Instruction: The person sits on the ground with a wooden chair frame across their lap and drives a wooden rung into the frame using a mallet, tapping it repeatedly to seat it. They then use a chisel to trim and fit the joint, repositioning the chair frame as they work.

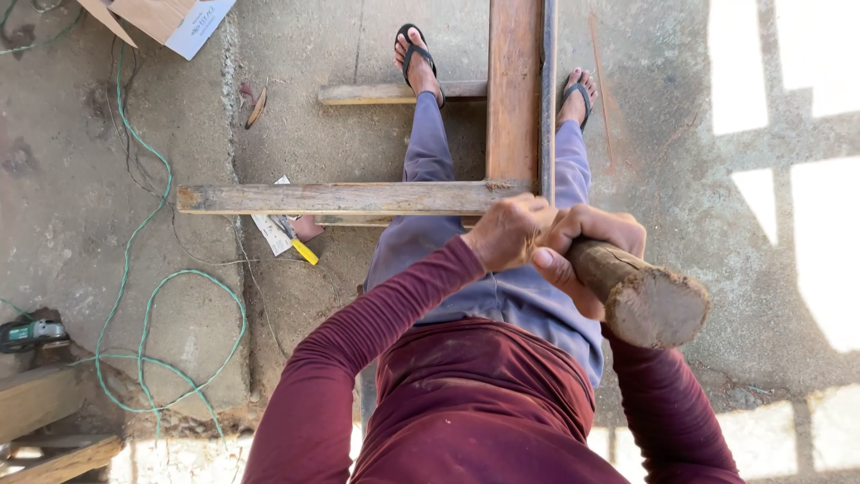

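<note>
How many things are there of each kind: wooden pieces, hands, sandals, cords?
Wooden planks: 3, the long upright plank, the cross plank, the short plank
Round wooden handle: 1
Hands: 2, left hand, right hand, both gripping the handle
Black sandals: 2
Green cord: 1
Total: 9

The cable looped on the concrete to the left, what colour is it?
Green: the cable snakes across the concrete floor in loose loops. The head view shows it best.

Two hands, the left hand (509, 233) and the right hand (587, 255), gripped one wooden handle (640, 296). Two sandalled feet (417, 58) stood among three joined planks (340, 197). One green cable (143, 269), one power tool (31, 334) and one cardboard box (161, 18) lay nearby.
</note>
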